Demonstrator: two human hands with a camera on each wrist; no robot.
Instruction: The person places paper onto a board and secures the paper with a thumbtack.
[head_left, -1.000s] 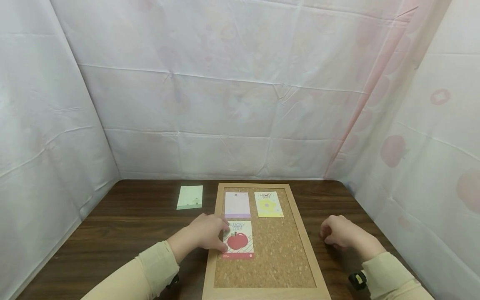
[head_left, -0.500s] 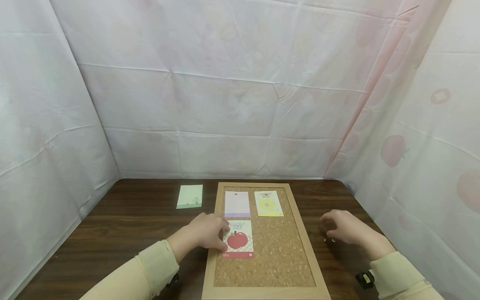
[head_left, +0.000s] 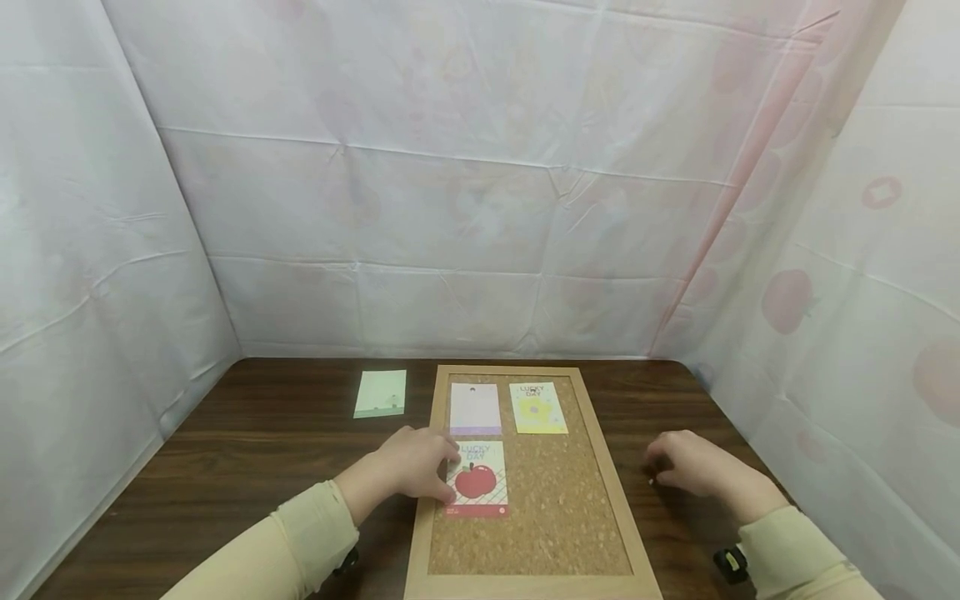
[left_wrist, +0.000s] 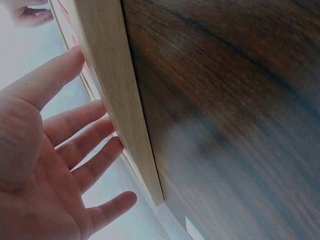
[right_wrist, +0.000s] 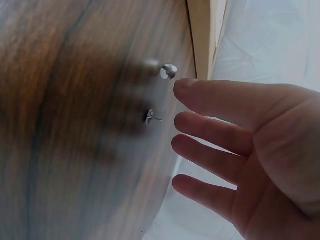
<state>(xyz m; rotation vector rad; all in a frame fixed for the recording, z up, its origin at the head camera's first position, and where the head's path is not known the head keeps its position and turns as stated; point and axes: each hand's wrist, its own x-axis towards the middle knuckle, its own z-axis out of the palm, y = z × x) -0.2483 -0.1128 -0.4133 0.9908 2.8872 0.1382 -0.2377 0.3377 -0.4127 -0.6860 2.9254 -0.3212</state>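
A framed corkboard (head_left: 555, 517) lies on the dark wooden table. My left hand (head_left: 417, 463) rests at the left edge of a "Lucky Day" note with a red apple (head_left: 476, 481), thumb and fingertips touching it with fingers extended. Above it are a lilac note (head_left: 474, 410) and a yellow flower note (head_left: 536, 412), each with a small dark tack at its top. To the board's right, my right hand (head_left: 693, 467) hovers low over the table, fingers extended. By its fingertips sit two silver thumbtacks, one domed thumbtack (right_wrist: 168, 71) near the thumb and another thumbtack (right_wrist: 150, 117) with its pin showing.
A pale green note (head_left: 380, 394) lies on the table (head_left: 247, 450), left of the corkboard's far end. White printed curtains (head_left: 450, 208) enclose the back and both sides. The board's wooden frame (left_wrist: 112, 80) stands slightly raised from the tabletop.
My right hand loosened from a curled pose and shifted right, uncovering the thumbtacks, then came down over them again. My left hand and the apple note stayed in place.
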